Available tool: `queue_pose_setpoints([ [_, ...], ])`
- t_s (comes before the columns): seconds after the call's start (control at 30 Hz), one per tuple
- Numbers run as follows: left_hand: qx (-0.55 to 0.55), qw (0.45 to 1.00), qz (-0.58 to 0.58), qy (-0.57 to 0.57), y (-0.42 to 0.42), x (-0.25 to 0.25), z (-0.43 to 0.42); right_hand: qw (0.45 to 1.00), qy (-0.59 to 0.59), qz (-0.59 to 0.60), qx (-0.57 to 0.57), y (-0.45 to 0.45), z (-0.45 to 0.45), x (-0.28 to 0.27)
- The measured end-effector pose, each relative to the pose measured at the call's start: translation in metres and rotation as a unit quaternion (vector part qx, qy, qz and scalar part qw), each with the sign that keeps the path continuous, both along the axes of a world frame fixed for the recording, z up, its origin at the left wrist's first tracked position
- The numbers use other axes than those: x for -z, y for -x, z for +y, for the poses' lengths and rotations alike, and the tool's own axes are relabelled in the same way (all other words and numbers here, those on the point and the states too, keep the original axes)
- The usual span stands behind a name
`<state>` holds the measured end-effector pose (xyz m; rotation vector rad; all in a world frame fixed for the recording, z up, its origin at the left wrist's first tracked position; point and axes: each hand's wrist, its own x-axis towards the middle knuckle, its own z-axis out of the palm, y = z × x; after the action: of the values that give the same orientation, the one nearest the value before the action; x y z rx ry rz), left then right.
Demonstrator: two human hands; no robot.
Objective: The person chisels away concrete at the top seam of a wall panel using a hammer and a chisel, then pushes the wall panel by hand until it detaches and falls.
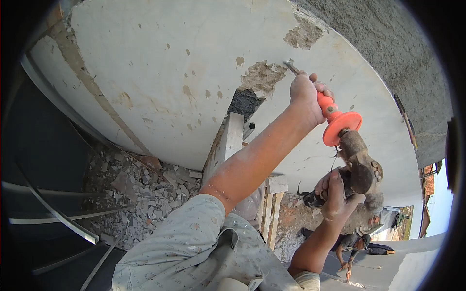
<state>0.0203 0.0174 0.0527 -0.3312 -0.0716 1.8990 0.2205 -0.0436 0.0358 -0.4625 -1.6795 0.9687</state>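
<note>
My left hand (308, 94) is closed around a chisel with an orange grip and a round orange hand guard (342, 128). The chisel's metal tip (291, 67) meets the pale plastered wall (194, 58) at the edge of a chipped patch (263, 77). My right hand (335, 196) is wrapped around the handle of a hammer. The heavy, worn hammer head (360, 162) is at the chisel's butt end, just below the guard; whether they touch I cannot tell. Most of the hammer's handle is hidden by my fingers and the head.
Another chipped patch (303, 35) lies higher on the wall. A dark opening (245, 104) with a beam (232, 136) sits below the nearer patch. Broken rubble (150, 203) covers the ground at left, beside curved metal strips (63, 213). Another person (350, 247) crouches at lower right.
</note>
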Motion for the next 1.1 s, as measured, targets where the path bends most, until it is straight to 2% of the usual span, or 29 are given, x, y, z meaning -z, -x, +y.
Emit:
queue_pose_setpoints([
  [0.03, 0.000, 1.000, 0.012, 0.006, -0.005, 0.005, 0.002, 0.989, 0.104, -0.107, 0.014, -0.003, -0.002, -0.006],
  [0.07, -0.011, 0.999, 0.030, 0.001, 0.000, 0.001, 0.008, 0.988, 0.109, -0.087, 0.062, -0.007, -0.005, -0.008],
  [0.17, -0.015, 0.999, 0.016, 0.031, -0.003, -0.013, 0.003, 0.998, -0.015, 0.036, 0.043, -0.025, -0.006, -0.029],
  [0.2, -0.016, 1.000, 0.000, 0.019, -0.001, -0.012, 0.008, 0.994, -0.078, 0.079, 0.004, -0.034, -0.006, -0.041],
  [0.3, -0.034, 0.999, -0.018, 0.035, -0.004, -0.027, 0.001, 0.926, -0.259, 0.251, -0.115, -0.058, 0.015, -0.074],
  [0.37, -0.040, 0.999, -0.028, 0.024, -0.005, -0.029, 0.002, 0.956, -0.181, 0.227, -0.044, -0.025, 0.016, -0.058],
  [0.4, -0.043, 0.998, -0.038, 0.012, -0.002, -0.025, 0.012, 0.974, -0.154, 0.155, -0.052, -0.007, 0.026, -0.038],
  [0.43, -0.043, 0.998, -0.047, 0.001, 0.000, -0.021, 0.020, 1.000, 0.009, -0.005, 0.024, 0.007, 0.019, -0.029],
  [0.47, -0.050, 0.997, -0.058, 0.006, 0.006, -0.013, 0.026, 0.981, 0.154, -0.118, 0.024, -0.006, 0.028, -0.028],
  [0.5, -0.058, 0.996, -0.062, 0.006, 0.014, -0.010, 0.032, 0.978, 0.138, -0.151, 0.040, -0.004, 0.022, -0.030],
  [0.57, -0.054, 0.997, -0.056, -0.004, 0.015, -0.008, 0.032, 0.991, 0.075, -0.093, 0.055, -0.010, 0.025, -0.016],
  [0.6, -0.051, 0.997, -0.056, -0.001, 0.014, -0.006, 0.029, 0.993, 0.095, -0.066, 0.030, -0.016, 0.018, -0.026],
  [0.63, -0.047, 0.997, -0.058, 0.005, 0.011, -0.003, 0.022, 1.000, 0.028, 0.002, 0.009, -0.013, 0.012, -0.034],
  [0.77, -0.063, 0.996, 0.053, 0.035, -0.010, 0.009, -0.002, 0.994, -0.083, 0.032, -0.069, -0.043, 0.013, -0.050],
  [0.83, -0.054, 0.997, 0.059, -0.006, -0.009, 0.017, -0.009, 0.991, -0.107, 0.072, -0.042, -0.049, 0.011, -0.048],
  [1.0, -0.045, 0.995, 0.074, -0.054, 0.005, 0.022, -0.012, 0.984, -0.164, 0.055, -0.050, -0.061, 0.001, -0.042],
  [1.1, -0.041, 0.995, 0.063, -0.072, 0.009, 0.025, -0.012, 0.950, -0.196, 0.228, -0.081, -0.056, 0.000, -0.032],
])
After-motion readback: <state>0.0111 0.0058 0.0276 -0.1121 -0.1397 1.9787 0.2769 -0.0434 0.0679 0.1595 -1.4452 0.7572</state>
